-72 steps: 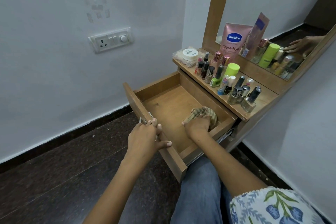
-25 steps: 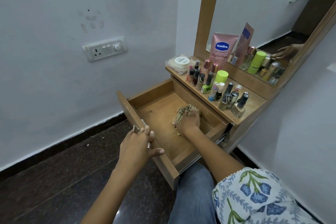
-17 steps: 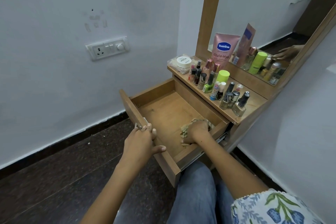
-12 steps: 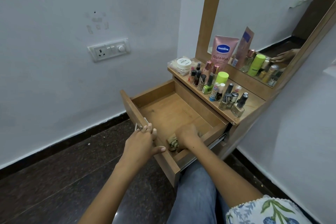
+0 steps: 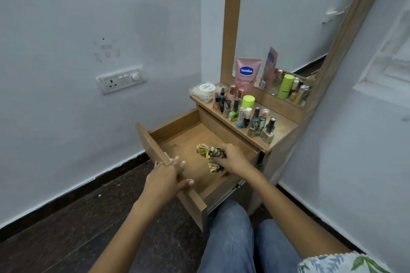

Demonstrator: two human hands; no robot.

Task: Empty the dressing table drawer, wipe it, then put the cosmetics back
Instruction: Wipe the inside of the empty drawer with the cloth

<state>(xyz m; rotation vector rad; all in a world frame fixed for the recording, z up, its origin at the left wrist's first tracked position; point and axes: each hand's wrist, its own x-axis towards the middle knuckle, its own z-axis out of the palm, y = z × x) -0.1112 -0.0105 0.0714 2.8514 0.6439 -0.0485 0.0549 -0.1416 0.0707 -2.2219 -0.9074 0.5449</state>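
Both hands at the open drawer: left hand curled over its front panel at 9 o'clock, right hand clutching the bunched cloth on the drawer floor, wrist toward 5 o'clock. Cosmetics on the shelf at 1 o'clock.

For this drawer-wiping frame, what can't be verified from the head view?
- Drawer floor under the cloth and right hand: covered.
- Handle under the left hand: mostly hidden by the fingers.
- Small bottles on the shelf: labels too small.
- Mirror top: cut off by the frame edge.
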